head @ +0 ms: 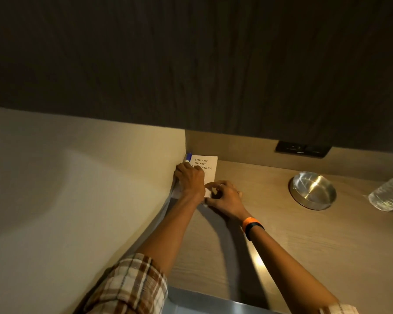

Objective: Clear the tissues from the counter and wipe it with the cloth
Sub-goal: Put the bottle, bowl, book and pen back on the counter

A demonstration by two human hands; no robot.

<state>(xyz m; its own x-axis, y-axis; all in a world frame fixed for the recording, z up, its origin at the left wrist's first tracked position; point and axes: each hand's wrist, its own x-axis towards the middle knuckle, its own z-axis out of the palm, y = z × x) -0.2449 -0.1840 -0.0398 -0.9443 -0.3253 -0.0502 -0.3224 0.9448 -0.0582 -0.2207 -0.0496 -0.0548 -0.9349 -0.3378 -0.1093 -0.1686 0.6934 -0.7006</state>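
Note:
A white book (209, 169) with black title letters lies in the far left corner of the wooden counter (281, 236), against the wall. A blue pen (188, 157) rests at its top left edge. My left hand (190, 181) lies over the book's left side, fingers curled round its edge just below the pen. My right hand (225, 196) is beside it at the book's near corner, thumb and fingers pinched on a small white tissue (208, 192). No cloth is in view.
A round steel bowl (312, 190) sits sunk in the counter to the right. A plastic water bottle (388, 193) lies at the right edge. A dark socket plate (303, 148) is on the back wall. A pale wall runs along the left.

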